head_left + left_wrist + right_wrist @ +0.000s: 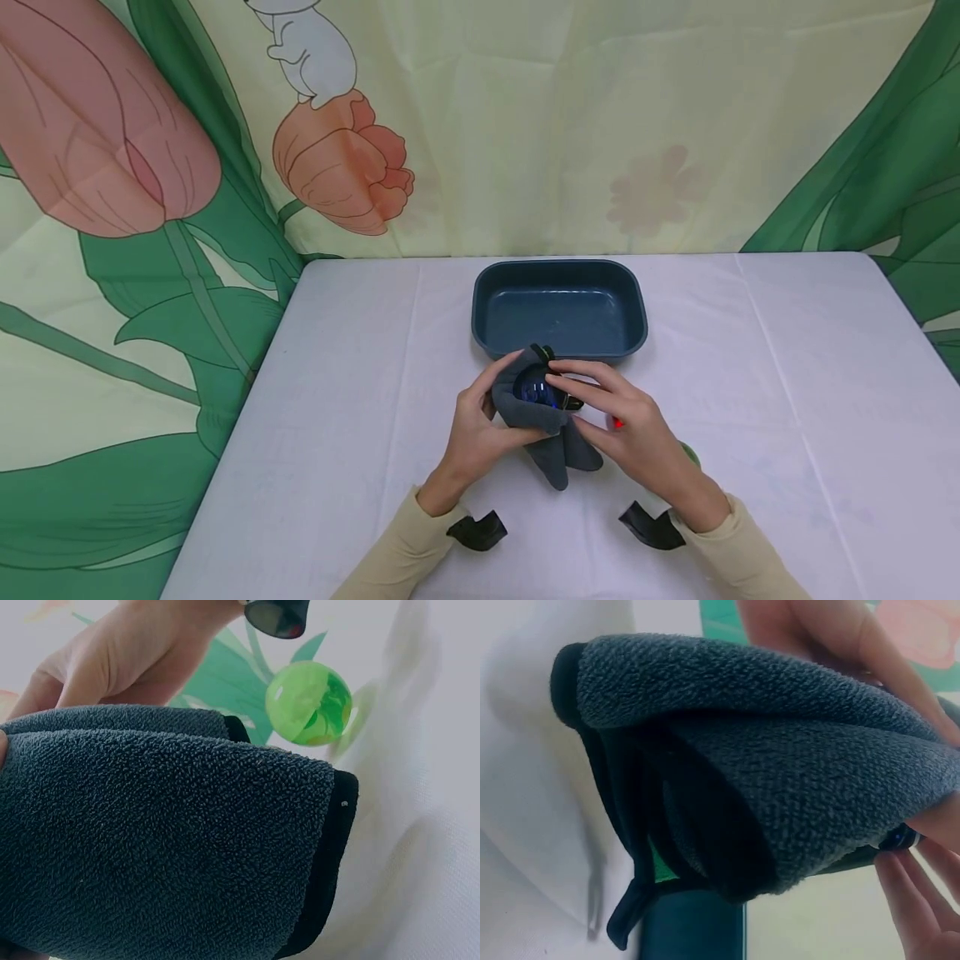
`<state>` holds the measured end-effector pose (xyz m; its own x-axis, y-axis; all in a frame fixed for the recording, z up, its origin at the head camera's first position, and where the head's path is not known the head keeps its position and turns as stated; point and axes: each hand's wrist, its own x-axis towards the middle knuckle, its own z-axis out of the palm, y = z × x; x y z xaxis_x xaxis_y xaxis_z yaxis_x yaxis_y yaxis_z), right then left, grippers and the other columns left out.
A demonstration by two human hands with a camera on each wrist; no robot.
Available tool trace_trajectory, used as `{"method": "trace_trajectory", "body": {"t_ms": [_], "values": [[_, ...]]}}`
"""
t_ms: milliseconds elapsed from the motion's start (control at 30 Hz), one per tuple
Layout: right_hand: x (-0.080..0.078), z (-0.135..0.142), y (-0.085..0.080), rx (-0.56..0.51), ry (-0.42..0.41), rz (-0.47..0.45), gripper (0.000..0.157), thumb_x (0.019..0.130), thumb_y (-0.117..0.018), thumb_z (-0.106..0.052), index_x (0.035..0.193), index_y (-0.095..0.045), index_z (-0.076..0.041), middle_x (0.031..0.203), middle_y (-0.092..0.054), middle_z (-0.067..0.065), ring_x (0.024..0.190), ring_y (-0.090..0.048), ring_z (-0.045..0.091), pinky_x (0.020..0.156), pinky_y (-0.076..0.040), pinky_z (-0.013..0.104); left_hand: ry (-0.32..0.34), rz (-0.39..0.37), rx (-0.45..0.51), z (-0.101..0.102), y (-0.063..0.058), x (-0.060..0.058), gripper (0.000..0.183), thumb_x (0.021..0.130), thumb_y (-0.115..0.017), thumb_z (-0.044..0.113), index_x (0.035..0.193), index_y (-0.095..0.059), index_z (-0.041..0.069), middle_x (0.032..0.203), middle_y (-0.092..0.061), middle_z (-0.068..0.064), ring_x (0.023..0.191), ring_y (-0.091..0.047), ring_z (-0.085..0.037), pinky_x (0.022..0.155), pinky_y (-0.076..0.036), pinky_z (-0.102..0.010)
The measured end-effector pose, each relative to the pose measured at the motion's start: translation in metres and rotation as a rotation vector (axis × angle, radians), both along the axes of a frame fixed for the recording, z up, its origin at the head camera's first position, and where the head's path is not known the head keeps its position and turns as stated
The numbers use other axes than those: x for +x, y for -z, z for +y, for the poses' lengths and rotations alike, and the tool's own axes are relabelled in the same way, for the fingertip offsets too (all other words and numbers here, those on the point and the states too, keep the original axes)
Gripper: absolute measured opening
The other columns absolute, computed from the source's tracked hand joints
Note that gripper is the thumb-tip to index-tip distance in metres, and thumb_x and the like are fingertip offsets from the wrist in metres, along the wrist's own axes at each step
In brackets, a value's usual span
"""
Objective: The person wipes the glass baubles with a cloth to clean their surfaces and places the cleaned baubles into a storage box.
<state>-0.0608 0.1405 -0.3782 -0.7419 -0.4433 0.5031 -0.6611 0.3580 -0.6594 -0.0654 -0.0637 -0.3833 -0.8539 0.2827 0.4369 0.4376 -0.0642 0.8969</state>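
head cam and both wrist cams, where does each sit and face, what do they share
Head: on the person's head, facing forward and down at the grey cloth, table and basin; left hand, right hand and both sleeves show.
Left wrist: on that wrist, facing the cloth, green ball beyond; the right hand shows at the top.
Right wrist: on that wrist, facing the cloth from the right; left hand at top, right-hand fingers at lower right.
Shared: head and right wrist both show the cloth and basin.

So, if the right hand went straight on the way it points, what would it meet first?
Probably the shiny blue object nestled in the gray cloth, though exact depth is hard to judge.
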Motion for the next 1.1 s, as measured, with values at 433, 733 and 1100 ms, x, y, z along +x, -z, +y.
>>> {"method": "trace_trajectory", "body": {"t_ms": [433,733,1100], "values": [[0.0012,-0.0001,0.0017,-0.006,-0.003,0.027,0.069,0.063,-0.076,0.014,0.126,-0.057,-0.008,0.13,-0.051,0.007,0.119,-0.048,0.021,0.092,-0.042,0.017,-0.011,-0.01,-0.013,0.0011,-0.001,0.0023,0.078,0.064,-0.078,-0.01,0.132,-0.04,-0.008,0.127,-0.051,-0.022,0.114,-0.053,-0.026,0.095,-0.045,-0.036],[0.0007,0.0019,0.0015,-0.069,0.018,-0.18,0.057,0.075,-0.07,0.003,0.129,-0.054,-0.01,0.126,-0.053,0.003,0.108,-0.056,0.013,0.083,-0.05,0.025,0.01,0.029,-0.028,-0.0003,0.0002,0.0014,0.079,0.063,-0.079,-0.01,0.132,-0.04,-0.008,0.125,-0.052,-0.021,0.112,-0.054,-0.026,0.093,-0.046,-0.036],[0.0004,0.0044,-0.0063,0.032,0.013,-0.049,0.069,0.069,-0.076,0.005,0.131,-0.053,-0.014,0.133,-0.047,0.001,0.119,-0.046,0.016,0.078,-0.045,0.008,-0.017,0.038,-0.008,-0.0016,-0.0016,-0.0016,0.076,0.062,-0.078,-0.011,0.129,-0.043,-0.01,0.122,-0.054,-0.023,0.109,-0.057,-0.027,0.09,-0.048,-0.037]]}}
